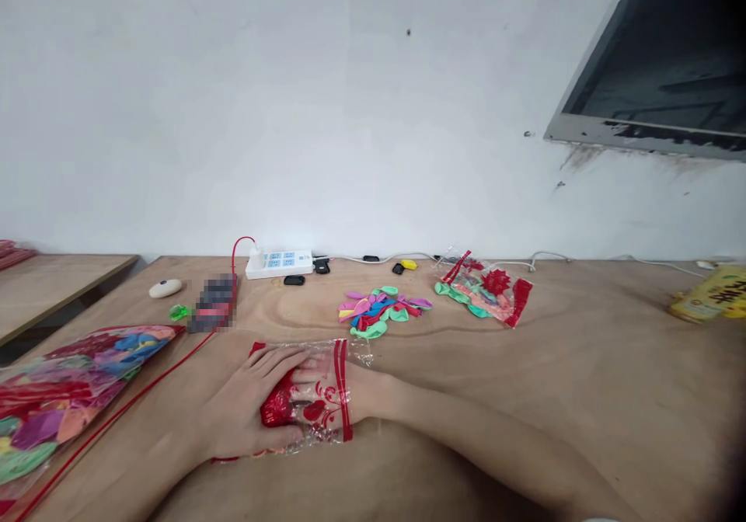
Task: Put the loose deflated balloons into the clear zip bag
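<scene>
Clear printed bag, one, mouth to the right, at table centre between my two hands.

Item: clear bag with red print (327, 412), lying on the near-middle of the table (501, 374). Long axis runs left to right, roughly along the wall; the red-striped open end points right.

Right hand (311, 374): inside the bag, wrist at its mouth, arm coming in from the right. Its grip lies partly under plastic and partly under my other hand; I cannot tell whether it is closed.

Left hand (248, 398): laid over the bag's left part, fingers extended, thumb apart from them; grip spread.

Beyond the bag: loose balloons (381, 312), mixed colours; to their right, a second printed bag (489, 287) with balloons. Left: red cable (125, 408), then a large balloon bag (64, 398). Far edge: white power strip (280, 264), near the wall.

Room: bare wood right of the loose balloons and beyond my right forearm; tighter on the left, where the cable runs.
</scene>
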The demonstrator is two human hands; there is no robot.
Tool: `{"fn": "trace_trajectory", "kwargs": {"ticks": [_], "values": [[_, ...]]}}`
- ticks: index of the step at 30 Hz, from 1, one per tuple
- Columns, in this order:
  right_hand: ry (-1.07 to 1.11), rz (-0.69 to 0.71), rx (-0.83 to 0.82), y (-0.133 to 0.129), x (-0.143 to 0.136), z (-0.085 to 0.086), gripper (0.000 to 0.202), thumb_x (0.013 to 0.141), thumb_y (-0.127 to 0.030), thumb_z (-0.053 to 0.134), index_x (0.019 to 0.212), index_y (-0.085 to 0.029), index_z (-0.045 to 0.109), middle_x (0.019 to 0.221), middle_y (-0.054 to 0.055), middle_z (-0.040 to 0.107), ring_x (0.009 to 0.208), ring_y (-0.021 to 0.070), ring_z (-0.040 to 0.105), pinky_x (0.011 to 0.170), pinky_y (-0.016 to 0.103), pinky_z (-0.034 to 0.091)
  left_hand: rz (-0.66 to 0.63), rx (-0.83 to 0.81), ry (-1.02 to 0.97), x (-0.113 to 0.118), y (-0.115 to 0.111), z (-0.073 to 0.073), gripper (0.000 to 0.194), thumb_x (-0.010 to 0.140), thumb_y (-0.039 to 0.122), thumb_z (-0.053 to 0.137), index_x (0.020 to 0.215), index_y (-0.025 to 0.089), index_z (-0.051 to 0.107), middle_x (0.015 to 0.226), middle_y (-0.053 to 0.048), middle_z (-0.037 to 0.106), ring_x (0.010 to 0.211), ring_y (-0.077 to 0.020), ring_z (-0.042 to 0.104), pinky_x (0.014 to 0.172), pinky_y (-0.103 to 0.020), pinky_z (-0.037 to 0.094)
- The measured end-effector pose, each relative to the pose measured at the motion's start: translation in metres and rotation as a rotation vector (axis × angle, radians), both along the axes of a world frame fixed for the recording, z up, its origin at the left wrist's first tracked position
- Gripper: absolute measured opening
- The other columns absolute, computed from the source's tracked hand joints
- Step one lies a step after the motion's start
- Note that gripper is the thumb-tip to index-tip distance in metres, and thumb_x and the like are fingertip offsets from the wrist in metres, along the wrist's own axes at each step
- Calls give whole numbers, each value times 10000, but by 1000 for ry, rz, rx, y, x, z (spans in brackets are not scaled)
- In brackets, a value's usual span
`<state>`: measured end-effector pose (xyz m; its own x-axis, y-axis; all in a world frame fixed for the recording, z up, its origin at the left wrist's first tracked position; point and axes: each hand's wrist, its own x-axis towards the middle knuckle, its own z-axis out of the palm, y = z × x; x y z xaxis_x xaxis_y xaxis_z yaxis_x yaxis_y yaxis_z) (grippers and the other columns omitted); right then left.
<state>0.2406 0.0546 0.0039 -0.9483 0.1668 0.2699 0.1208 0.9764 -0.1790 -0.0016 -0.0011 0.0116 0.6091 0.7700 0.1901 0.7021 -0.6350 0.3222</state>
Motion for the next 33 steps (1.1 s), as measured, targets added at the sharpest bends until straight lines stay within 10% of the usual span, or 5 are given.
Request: {"fn": "trace_trajectory", "kwargs": {"ticks": [5, 10, 20, 26, 33], "values": [[167, -14, -72, -8, 53, 12, 398, 1041, -255, 566, 1431, -213, 632, 1446, 88, 666, 1427, 217, 550, 1254, 401, 401, 7, -18, -12, 1, 0, -3, 1030, 807, 700, 807, 1640, 323, 335, 1647, -104, 462, 1464, -385, 491, 1222, -546, 412], [304, -345, -1, -1, 119, 8, 333, 1004, -163, 561, 1278, -250, 729, 1237, 82, 766, 1172, 238, 690, 1075, 456, 533, -2, -17, -7, 0, 1, -3, 1020, 803, 713, 805, 1638, 339, 355, 1643, -93, 469, 1460, -386, 494, 1226, -544, 400], [140, -819, 148, 43, 196, -22, 354, 1005, -215, 532, 1268, -220, 769, 1410, 117, 680, 1406, 345, 541, 1179, 616, 433, 21, -12, 31, 1, 0, -1, 995, 801, 723, 794, 1616, 304, 408, 1623, -98, 493, 1435, -388, 516, 1218, -546, 405], [187, -789, 144, 38, 191, -18, 340, 1025, -202, 520, 1260, -246, 762, 1294, 91, 743, 1344, 328, 576, 1145, 603, 442, 29, -23, 21, 0, -1, 0, 1001, 786, 726, 805, 1614, 321, 415, 1619, -84, 504, 1432, -377, 525, 1205, -515, 428], [416, -380, 95, 9, 168, -1, 281, 902, -95, 592, 1086, -260, 725, 995, 44, 769, 1066, 266, 646, 981, 500, 489, 24, -68, 48, 1, -1, 5, 985, 815, 723, 784, 1621, 308, 396, 1643, -106, 469, 1469, -387, 486, 1232, -563, 393]]}}
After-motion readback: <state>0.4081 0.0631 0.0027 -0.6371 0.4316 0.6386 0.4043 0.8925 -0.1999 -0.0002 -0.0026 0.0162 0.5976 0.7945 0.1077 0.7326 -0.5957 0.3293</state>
